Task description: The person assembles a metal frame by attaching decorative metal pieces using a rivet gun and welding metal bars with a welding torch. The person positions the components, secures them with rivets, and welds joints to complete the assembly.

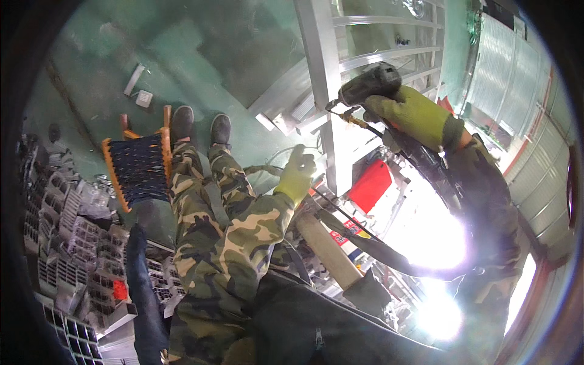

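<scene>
My right hand point(410, 112), in a yellow-green glove, grips a black cylindrical handheld tool point(369, 84) beside an upright of a pale metal frame point(321, 59) with curved rails. A hose with a brass-coloured fitting point(351, 119) runs below that hand. Lower and to the left, my left hand point(296, 173), gloved alike, has its fingers partly curled near the foot of the upright. White glare at its fingertips hides whether it holds anything. Close to its wrist pass a thin black cable and a wrapped cable point(262, 169).
A stool with a woven dark seat point(139, 169) stands beside my legs. Another person's dark trouser leg point(143, 278) reaches in at lower left, among stacked metal profiles point(82, 246). A red object point(370, 186) lies beyond the upright. Metal offcuts point(134, 80) lie on the green floor.
</scene>
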Available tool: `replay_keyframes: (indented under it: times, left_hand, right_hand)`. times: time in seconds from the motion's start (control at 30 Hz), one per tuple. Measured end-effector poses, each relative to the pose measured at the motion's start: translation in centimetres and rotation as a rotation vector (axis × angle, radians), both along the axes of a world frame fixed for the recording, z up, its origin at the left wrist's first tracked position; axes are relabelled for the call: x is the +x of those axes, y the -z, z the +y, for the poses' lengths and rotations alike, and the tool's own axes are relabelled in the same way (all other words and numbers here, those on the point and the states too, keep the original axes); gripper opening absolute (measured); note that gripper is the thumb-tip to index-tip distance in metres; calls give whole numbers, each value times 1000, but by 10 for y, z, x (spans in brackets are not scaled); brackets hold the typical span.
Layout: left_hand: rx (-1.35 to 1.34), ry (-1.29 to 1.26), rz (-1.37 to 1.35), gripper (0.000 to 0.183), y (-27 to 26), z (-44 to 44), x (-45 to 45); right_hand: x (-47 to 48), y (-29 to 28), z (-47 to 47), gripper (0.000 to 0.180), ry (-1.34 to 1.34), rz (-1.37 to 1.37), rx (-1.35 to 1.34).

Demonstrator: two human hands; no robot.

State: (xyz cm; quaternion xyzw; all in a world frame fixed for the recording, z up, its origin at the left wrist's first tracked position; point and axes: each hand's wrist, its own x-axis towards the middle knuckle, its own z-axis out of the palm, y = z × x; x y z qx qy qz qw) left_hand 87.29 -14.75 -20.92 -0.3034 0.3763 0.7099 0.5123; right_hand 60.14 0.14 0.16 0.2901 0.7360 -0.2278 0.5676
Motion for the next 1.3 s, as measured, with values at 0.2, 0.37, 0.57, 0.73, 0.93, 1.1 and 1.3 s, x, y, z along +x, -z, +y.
replay_keyframes:
  times: [0.2, 0.37, 0.57, 0.73, 0.93, 1.1, 1.3]
  left_hand:
    - [-22, 22, -39, 71, 35, 24, -4]
    - [-86, 111, 58, 79, 32, 34, -12]
    - [-74, 119, 75, 80, 28, 37, -4]
    - [-18, 51, -34, 80, 45, 54, 17]
    - [-56, -93, -101, 55, 40, 57, 18]
    - [-165, -79, 14, 55, 35, 57, 18]
    - [-35, 81, -83, 73, 44, 56, 9]
  right_hand:
    - [-7, 59, -21, 48, -285, -185, 83]
    - [-9, 80, -27, 47, -355, -83, 33]
    - [-21, 91, -48, 47, -362, -244, 142]
    - [-16, 99, -43, 47, -447, -192, 111]
    - [-14, 104, -46, 46, -418, -242, 116]
    - [-12, 106, -51, 45, -337, -277, 124]
    - [-15, 108, -57, 45, -398, -319, 157]
